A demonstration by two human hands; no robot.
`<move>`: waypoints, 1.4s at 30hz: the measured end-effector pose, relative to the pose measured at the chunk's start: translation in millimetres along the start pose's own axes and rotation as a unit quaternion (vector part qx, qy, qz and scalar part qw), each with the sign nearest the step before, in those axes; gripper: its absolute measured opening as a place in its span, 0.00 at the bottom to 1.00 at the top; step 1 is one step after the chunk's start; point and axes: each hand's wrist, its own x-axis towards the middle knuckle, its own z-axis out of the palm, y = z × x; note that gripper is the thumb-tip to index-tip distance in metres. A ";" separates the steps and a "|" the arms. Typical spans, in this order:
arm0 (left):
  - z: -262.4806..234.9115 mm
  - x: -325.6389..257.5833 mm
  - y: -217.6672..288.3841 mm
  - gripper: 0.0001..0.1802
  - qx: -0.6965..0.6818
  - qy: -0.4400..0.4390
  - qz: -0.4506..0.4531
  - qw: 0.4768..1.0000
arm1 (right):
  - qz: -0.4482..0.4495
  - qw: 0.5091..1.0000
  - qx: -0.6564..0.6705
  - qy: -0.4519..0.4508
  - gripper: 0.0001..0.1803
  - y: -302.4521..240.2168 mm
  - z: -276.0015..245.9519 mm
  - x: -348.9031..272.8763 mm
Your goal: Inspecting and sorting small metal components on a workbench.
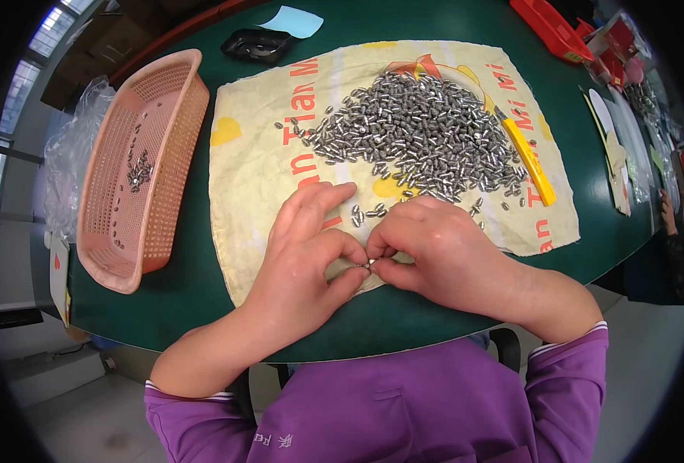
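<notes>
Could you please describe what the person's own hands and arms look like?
The left hand and right hand are ungloved, with no ring or watch visible. The forearms are bare up to purple sleeves, whose cuffs have thin white stripes. The matching purple garment bears small white markings.

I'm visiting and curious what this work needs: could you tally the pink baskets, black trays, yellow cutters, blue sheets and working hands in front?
Pink basket: 1
Black tray: 1
Yellow cutter: 1
Blue sheet: 1
Hands: 2 (left hand, right hand)
Total: 6
The small metal pieces are too many to count.
</notes>
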 end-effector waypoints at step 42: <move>-4.3 0.1 -4.9 0.13 -0.021 -0.005 0.054 0.998 | -0.019 0.999 0.001 -0.041 0.11 -0.5 -8.7 0.2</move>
